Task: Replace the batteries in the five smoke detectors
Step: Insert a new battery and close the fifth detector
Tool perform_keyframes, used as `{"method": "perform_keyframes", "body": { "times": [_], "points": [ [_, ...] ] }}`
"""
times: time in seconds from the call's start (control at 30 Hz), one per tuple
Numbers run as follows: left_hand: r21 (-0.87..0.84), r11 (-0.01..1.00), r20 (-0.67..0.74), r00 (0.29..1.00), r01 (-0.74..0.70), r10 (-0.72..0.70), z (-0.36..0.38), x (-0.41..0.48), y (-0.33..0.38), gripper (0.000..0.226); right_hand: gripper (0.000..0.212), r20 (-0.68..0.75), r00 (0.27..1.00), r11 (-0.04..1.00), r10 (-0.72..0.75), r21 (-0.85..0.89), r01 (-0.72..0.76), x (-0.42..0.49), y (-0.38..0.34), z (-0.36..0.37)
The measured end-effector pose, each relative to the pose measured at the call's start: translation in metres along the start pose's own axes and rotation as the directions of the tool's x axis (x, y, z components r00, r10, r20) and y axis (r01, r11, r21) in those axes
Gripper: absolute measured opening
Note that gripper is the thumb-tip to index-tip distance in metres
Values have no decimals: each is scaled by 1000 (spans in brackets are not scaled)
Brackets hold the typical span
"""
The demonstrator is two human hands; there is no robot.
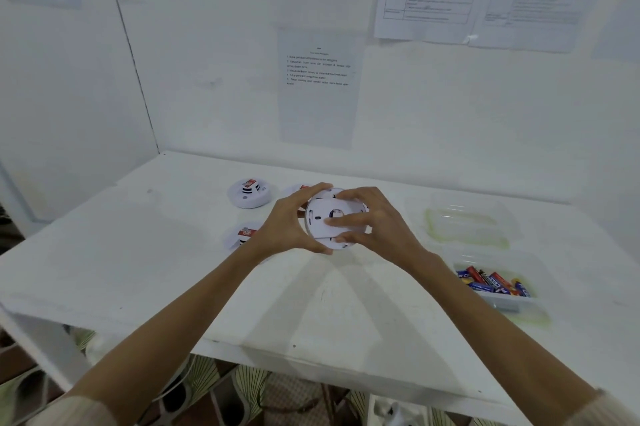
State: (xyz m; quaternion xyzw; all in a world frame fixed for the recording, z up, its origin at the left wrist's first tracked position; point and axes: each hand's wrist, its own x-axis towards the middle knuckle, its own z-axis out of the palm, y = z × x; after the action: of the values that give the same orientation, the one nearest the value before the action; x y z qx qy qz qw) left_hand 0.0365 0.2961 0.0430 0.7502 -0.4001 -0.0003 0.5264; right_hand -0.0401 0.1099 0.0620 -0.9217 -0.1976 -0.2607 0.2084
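Observation:
Both hands hold one round white smoke detector [323, 218] above the middle of the white table [138, 252], its flat back plate turned toward me. My left hand [289, 223] grips its left rim. My right hand [372, 221] grips the right side with fingers spread over the back plate. Another detector [250, 193] stands on the table at the back left. A second one [242, 235] lies partly hidden behind my left wrist. The edge of a third [298, 188] peeks out behind my left fingers. A clear tub [502, 301] at the right holds several red and blue batteries [491, 282].
An empty clear container [467, 221] with a greenish rim stands behind the battery tub. Printed sheets [318, 86] hang on the white back wall. A side wall closes the left. The table's front edge runs near me, with patterned floor below.

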Motion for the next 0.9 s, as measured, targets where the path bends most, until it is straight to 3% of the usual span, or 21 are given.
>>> {"method": "perform_keyframes", "body": {
  "times": [0.2,0.37,0.47,0.6,0.77,0.9],
  "points": [
    [42,999,-5,1000,-27,27,4,1,3,97,28,81,995,998,-53,43,49,1,6,-11],
    [44,999,-2,1000,-27,27,8,1,3,96,25,55,973,968,-224,-106,229,-3,19,-6],
    [55,998,-26,999,-43,45,8,4,4,97,37,-56,993,993,-100,-74,96,0,25,-3],
    [49,997,-52,997,-54,57,5,10,4,96,60,-135,987,987,86,143,-66,2,23,2],
    [42,996,-35,996,-78,79,5,13,5,93,59,-94,981,936,168,328,-129,3,26,-4],
    [65,995,-28,996,-77,79,6,15,3,92,62,18,993,958,119,261,-119,7,31,-12]
  ]
}}
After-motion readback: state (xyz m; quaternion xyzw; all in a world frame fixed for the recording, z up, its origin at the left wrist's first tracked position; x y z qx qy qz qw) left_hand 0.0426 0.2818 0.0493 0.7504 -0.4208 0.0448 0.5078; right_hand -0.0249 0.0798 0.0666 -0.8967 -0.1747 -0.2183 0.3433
